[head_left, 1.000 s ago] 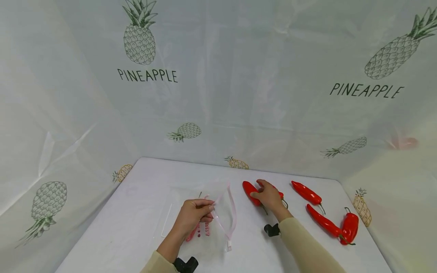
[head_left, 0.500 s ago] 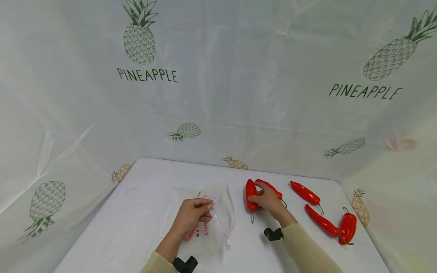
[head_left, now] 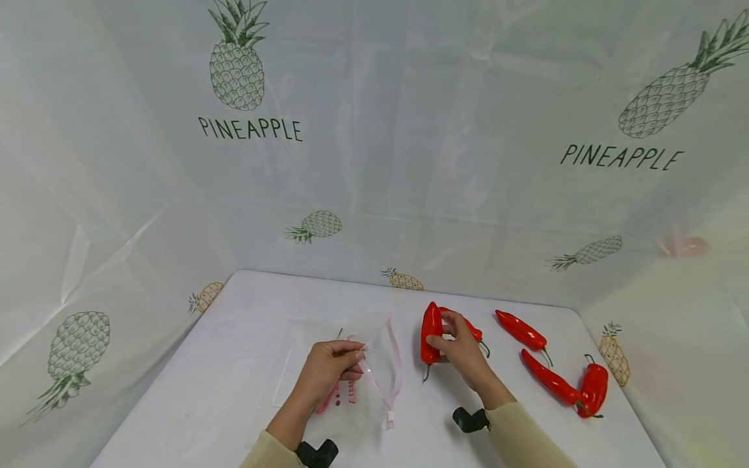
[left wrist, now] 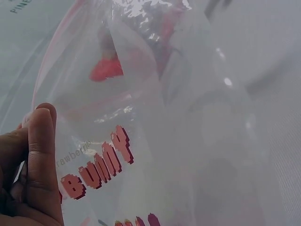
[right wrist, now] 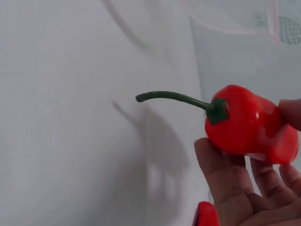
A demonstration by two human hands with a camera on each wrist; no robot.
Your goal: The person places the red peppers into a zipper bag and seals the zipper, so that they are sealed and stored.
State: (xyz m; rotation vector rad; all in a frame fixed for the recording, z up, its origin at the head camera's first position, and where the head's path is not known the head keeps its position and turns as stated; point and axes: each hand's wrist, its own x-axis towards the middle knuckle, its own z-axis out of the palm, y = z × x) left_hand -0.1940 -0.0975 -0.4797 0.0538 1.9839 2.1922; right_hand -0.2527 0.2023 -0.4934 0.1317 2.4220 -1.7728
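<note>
My left hand [head_left: 329,369] pinches the upper edge of a clear zip bag [head_left: 374,406] with a pink zip strip, and its mouth gapes toward the right. Red lettering on the bag's side [left wrist: 101,169] shows in the left wrist view. In my right hand [head_left: 465,354] is a glossy red pepper [head_left: 431,333], thumb on one side and fingers on the other. Its curved green stem [right wrist: 174,95] points down toward me, and its shadow falls on the table apart from it. Just behind the right hand lies another red pepper [head_left: 478,334], partly hidden by the fingers.
Farther right on the white table [head_left: 234,364] lie a long red pepper [head_left: 521,329], a thinner curved one [head_left: 550,378] and a stubby one [head_left: 593,385]; the last two touch. A pineapple-print sheet [head_left: 409,195] hangs behind the table.
My right hand has picked the pepper up from the table and turned it upright, stem down. The left hand keeps holding the bag's edge in nearly the same place.
</note>
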